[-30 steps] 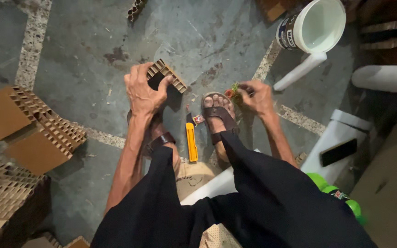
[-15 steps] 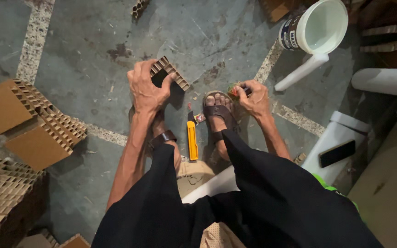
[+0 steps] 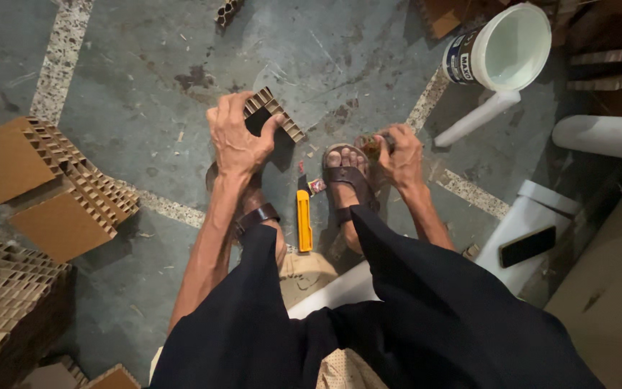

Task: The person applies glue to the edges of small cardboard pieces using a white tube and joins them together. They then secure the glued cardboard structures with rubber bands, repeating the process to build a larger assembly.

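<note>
My left hand (image 3: 237,138) grips a small block of honeycomb cardboard (image 3: 276,115) and holds it just above the concrete floor, in front of my left foot. My right hand (image 3: 399,154) is closed around a small object (image 3: 373,146) near the toes of my sandalled right foot (image 3: 347,181); the object is mostly hidden by the fingers. A yellow utility knife (image 3: 304,217) lies on the floor between my two feet, untouched.
Cut honeycomb cardboard pieces (image 3: 52,187) lie at the left, with a stack (image 3: 1,302) below them. A white plastic bucket (image 3: 509,47) stands top right, beside white pipes (image 3: 602,137). A dark phone (image 3: 527,246) rests on a white container (image 3: 534,216) at the right.
My right hand has shifted slightly left and closed tighter over the small object by my toes. The left hand keeps its hold on the cardboard block.
</note>
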